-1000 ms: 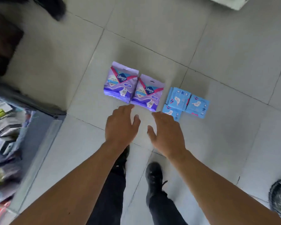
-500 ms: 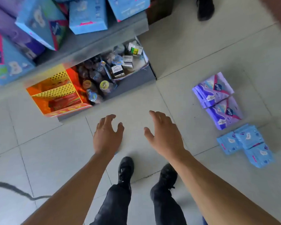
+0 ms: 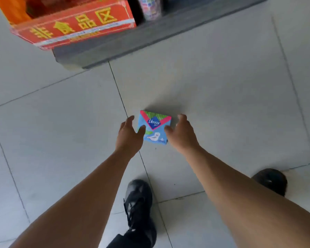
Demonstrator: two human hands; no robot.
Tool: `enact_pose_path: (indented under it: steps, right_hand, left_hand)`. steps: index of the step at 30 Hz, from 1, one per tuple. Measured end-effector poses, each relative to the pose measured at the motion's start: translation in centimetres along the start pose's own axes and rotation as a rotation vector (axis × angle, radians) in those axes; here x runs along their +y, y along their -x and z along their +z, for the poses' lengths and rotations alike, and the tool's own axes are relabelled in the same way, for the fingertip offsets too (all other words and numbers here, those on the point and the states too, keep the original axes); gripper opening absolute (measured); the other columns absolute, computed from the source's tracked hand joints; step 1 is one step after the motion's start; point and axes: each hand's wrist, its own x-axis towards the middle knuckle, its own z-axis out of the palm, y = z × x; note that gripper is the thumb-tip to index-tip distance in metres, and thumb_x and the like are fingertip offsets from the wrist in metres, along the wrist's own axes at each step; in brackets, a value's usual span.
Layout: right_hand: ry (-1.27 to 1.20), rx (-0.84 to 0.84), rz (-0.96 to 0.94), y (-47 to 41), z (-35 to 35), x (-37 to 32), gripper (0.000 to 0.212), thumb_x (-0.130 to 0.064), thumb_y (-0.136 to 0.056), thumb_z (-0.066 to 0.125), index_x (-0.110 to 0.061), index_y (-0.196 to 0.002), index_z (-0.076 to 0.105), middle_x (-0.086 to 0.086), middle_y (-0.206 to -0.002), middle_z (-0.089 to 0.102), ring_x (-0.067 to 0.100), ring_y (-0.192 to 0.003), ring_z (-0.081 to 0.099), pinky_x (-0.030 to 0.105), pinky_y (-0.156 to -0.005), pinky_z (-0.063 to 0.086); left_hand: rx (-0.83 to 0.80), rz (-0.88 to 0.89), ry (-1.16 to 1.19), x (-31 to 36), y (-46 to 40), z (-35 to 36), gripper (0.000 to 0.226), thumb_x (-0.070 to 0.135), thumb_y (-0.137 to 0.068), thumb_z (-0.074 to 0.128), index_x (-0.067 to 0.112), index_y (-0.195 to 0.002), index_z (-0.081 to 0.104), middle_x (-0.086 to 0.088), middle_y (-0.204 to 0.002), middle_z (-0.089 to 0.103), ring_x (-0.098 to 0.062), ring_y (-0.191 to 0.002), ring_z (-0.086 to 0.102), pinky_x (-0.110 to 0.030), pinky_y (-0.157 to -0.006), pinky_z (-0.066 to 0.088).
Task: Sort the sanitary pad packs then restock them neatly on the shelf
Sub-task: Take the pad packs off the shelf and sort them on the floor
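A blue Libresse sanitary pad pack (image 3: 155,127) with a green and pink top lies flat on the grey floor tiles. My left hand (image 3: 130,135) is at its left edge, thumb over the pack's left side, fingers spread. My right hand (image 3: 180,134) is at its right edge, thumb touching the pack's right side, fingers loosely bent. Neither hand has closed around the pack. The shelf with the other packs is out of view.
The grey base of a shelf unit (image 3: 150,40) runs across the top. An orange-red display box (image 3: 73,24) with yellow characters and a patterned container (image 3: 151,8) stand on it. My black shoes (image 3: 139,203) (image 3: 270,180) stand on the tiles below my arms.
The view swung away from the purple and blue packs on the floor to a single blue pack near the shelf base. Both hands moved forward and now flank that pack.
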Motion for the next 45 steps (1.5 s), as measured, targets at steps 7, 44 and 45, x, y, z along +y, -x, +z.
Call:
enact_pose_path:
  steps: [7,44,45]
  right_hand:
    - [-0.339,-0.007,0.158,-2.3,3.7,3.2,0.041,-0.024,-0.084,0.061,-0.006,-0.119,0.052,0.008,-0.109,0.063,0.025,-0.094,0.062,0.024,-0.058,0.039]
    - [-1.41,0.903,0.709,18.3,-49.0,44.7,0.018,-0.018,-0.091,0.066,-0.02,-0.105,0.057,0.008,-0.104,0.07,0.013,-0.08,0.064,0.026,-0.068,0.047]
    - [-1.4,0.919,0.721,16.8,-48.4,46.8,0.018,-0.017,-0.091,0.066,-0.019,-0.106,0.057,0.009,-0.105,0.07,0.015,-0.078,0.063,0.026,-0.066,0.046]
  left_hand:
    - [-0.072,-0.016,0.171,-1.4,-2.0,3.5,0.052,0.034,-0.093,0.059,0.017,-0.141,0.046,-0.004,-0.126,0.058,-0.023,-0.105,0.061,-0.032,-0.078,0.05]
    - [-0.645,1.011,-0.77,56.8,36.0,37.3,0.045,0.029,-0.096,0.054,0.02,-0.139,0.043,-0.005,-0.135,0.052,-0.02,-0.125,0.049,-0.033,-0.102,0.04]
    - [-0.623,1.068,-0.834,56.7,35.2,38.9,0.045,0.03,-0.096,0.052,0.022,-0.14,0.042,-0.002,-0.138,0.05,-0.02,-0.127,0.046,-0.035,-0.103,0.04]
